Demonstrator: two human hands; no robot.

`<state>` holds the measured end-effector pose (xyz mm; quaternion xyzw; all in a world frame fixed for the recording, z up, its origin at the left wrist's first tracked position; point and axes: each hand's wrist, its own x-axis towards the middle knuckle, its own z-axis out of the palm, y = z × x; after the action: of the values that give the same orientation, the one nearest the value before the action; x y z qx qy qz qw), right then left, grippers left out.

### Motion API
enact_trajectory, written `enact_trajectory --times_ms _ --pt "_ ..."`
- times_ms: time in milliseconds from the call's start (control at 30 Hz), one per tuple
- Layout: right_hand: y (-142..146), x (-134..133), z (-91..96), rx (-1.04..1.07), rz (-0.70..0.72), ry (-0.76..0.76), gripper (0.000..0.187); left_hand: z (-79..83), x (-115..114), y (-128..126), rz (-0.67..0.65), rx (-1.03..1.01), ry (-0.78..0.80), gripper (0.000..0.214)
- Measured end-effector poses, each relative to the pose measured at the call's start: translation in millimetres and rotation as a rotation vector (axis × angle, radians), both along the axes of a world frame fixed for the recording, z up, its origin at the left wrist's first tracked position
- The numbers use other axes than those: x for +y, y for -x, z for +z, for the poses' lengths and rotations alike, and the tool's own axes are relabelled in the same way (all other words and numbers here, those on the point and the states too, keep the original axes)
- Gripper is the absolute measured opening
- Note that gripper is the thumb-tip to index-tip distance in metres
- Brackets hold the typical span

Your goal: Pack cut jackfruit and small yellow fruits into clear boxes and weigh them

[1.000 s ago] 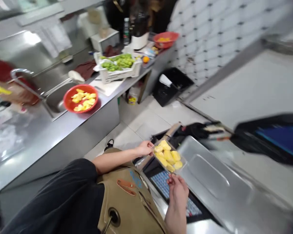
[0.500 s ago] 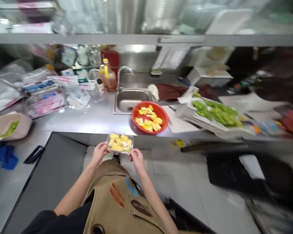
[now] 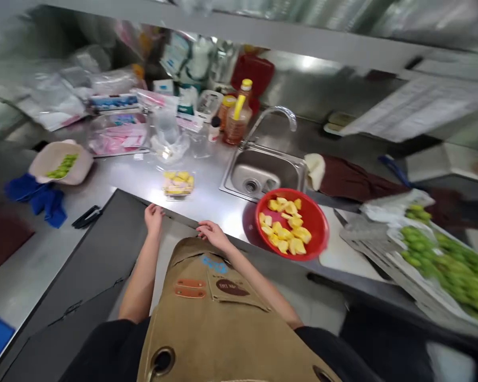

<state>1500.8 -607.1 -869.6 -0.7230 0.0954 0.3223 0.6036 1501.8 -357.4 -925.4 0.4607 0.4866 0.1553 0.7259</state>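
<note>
A clear plastic box of yellow fruit pieces (image 3: 178, 183) rests on the steel counter, left of the sink. My left hand (image 3: 154, 216) is in front of the counter's edge, below the box and apart from it, with loosely bent fingers and nothing in them. Lower and to the right, my right hand (image 3: 213, 234) hovers by the same edge, its fingers stretched and empty. Between that hand and the cutting board stands a red bowl (image 3: 322, 233), which holds yellow fruit pieces.
A small sink (image 3: 255, 178) with a tap (image 3: 281, 111) is behind the bowl. Green produce (image 3: 454, 265) fills a lined crate at right. A pale basin (image 3: 83, 168), a blue cloth (image 3: 40, 199) and bottles (image 3: 237, 119) stand on the left side. A knife lies on the white board (image 3: 346, 254).
Both hands have let go of the plastic box of fruit, which now sits on the counter. The hands have drawn back toward the body. The view has turned left and tilted.
</note>
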Motion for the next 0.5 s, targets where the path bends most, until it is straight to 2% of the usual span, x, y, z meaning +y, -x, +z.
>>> enact_trajectory --times_ms 67,133,267,367,500 --pt "13.0 -28.4 12.3 0.013 -0.013 -0.019 0.019 1.9 -19.5 16.1 -0.078 0.015 -0.034 0.031" --pt "20.3 -56.5 24.6 0.001 -0.086 -0.027 0.02 6.1 -46.2 25.3 -0.213 0.006 -0.053 0.04" --pt "24.5 -109.4 48.5 -0.157 -0.287 -0.054 0.031 25.0 -111.2 19.9 -0.548 -0.074 -0.095 0.042" --pt "42.5 -152.7 64.4 -0.312 -0.456 -0.085 0.045 54.5 -157.5 -4.2 -0.746 -0.168 -0.189 0.036" --pt "108.2 -235.3 69.1 -0.321 -0.685 -0.075 0.057 108.0 -221.6 -47.9 -0.883 -0.334 -0.369 0.047"
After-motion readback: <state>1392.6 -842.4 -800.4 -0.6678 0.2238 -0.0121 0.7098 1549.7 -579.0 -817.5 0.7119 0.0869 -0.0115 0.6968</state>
